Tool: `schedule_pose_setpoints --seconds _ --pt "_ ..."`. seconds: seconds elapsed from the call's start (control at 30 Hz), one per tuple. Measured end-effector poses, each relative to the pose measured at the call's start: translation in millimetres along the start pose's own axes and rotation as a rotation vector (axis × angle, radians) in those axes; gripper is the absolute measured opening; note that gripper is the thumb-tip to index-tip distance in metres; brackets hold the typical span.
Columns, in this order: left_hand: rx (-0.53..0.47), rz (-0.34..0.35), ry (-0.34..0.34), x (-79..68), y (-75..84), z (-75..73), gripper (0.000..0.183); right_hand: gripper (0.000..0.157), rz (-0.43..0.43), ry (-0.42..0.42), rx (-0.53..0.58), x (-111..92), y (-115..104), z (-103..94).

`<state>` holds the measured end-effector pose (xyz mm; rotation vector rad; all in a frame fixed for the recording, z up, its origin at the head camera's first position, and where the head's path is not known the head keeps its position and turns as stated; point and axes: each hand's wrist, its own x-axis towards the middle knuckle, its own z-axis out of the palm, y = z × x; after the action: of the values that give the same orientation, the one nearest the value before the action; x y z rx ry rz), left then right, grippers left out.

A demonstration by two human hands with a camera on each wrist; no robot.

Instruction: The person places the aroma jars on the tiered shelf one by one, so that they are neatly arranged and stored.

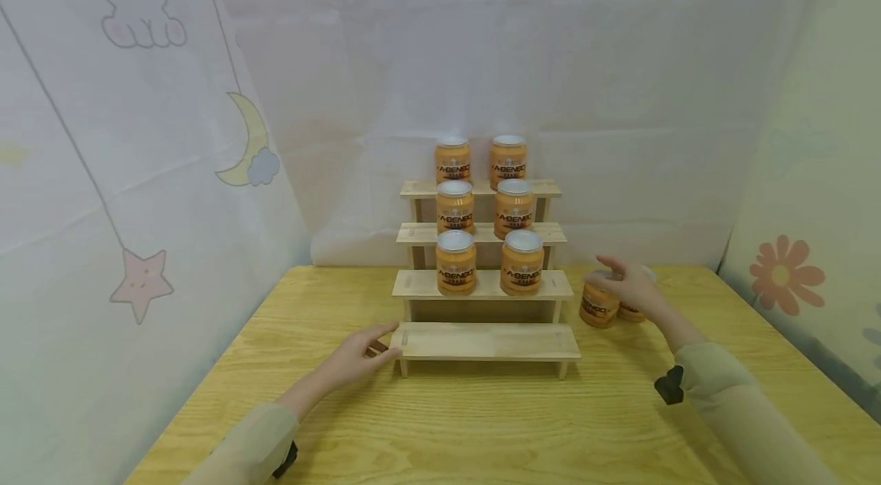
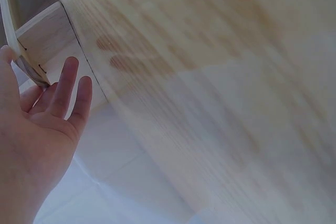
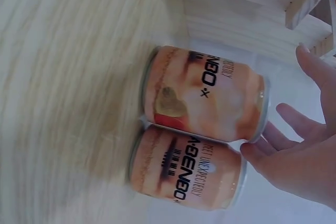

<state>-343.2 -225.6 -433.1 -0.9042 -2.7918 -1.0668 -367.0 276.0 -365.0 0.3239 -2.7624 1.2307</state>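
A four-step wooden display stand (image 1: 485,340) stands mid-table. My left hand (image 1: 351,359) holds the left end of its lowest step, thumb and fingers at opposite edges of the board; two other fingers (image 2: 65,85) stretch out loosely in the left wrist view. Off the stand's right side, two orange cans, a nearer can (image 1: 597,309) and another can (image 1: 632,314), stand upright side by side. My right hand (image 1: 629,288) hovers at their tops with spread fingers. In the right wrist view, its fingertips lie right at the lid of one can (image 3: 210,98), not wrapped round it.
Pairs of matching orange cans stand on the upper three steps, such as the front left can (image 1: 456,263) and the front right can (image 1: 521,263). The wooden table (image 1: 440,424) meets a pale cloth backdrop (image 1: 619,87) behind and printed cloth at both sides.
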Motion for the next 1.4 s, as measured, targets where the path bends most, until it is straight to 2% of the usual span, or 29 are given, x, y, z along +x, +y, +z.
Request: schedule_pose_setpoints --seconds 0.17,0.37,0.63,0.87,1.03,1.2,1.4 --pt "-0.008 0.006 0.002 0.4 1.2 1.1 0.063 0.066 -0.015 0.046 -0.062 -3 5 1.8" --pt "-0.017 0.004 -0.006 -0.4 1.6 1.4 0.063 0.056 -0.070 0.094 -0.073 -6 13 1.1" --pt "-0.026 -0.013 0.002 -1.6 2.4 0.2 0.061 0.062 -0.071 -0.011 -0.044 -11 16 -1.9" --pt "-0.014 -0.012 -0.002 -0.8 0.2 -0.2 0.061 0.063 -0.044 -0.103 0.025 -20 18 -6.0" --pt "-0.015 0.014 -0.011 -1.1 0.5 -1.5 0.062 0.069 -0.031 -0.111 0.046 -22 17 -6.2" --pt "-0.011 0.018 -0.012 -1.6 1.0 -0.4 0.062 0.077 0.038 -0.096 -0.004 -23 16 -0.6" --pt "-0.019 0.012 -0.008 -1.6 1.6 -0.4 0.062 0.074 0.084 -0.069 -0.065 -23 18 5.1"
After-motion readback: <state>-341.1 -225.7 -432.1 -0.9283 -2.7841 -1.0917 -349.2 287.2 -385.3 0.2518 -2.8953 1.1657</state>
